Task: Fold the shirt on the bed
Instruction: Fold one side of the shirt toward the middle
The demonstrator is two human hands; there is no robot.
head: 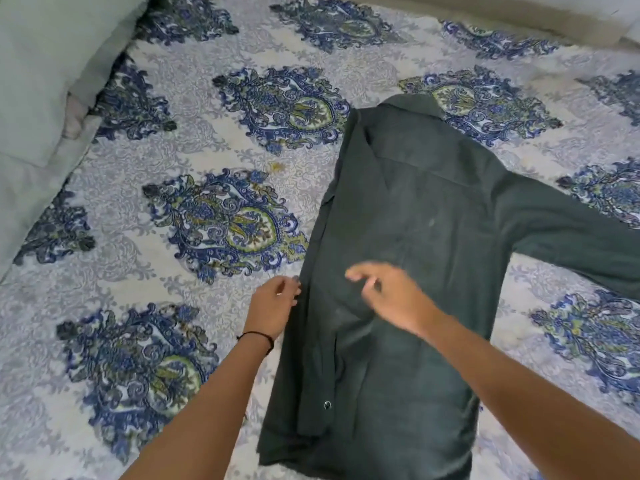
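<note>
Our dark green button-up shirt (415, 254) lies partly folded on the right half of the blue paisley-sheeted bed (207, 150), one sleeve stretched rightward. Our left hand (273, 306) meets its left side, grip unclear. Our right hand (391, 296) hovers loose-fingered above. At the far left corner lie pale green pillows (41, 81).

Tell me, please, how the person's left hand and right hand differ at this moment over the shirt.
The left hand sits at the left edge of the shirt, while the right hand hovers over its middle. The left wrist wears a thin black band; the right wrist is bare. The left hand's fingers curl toward the edge; the right hand's are loosely spread and blurred. Both reach in from the near side.
</note>
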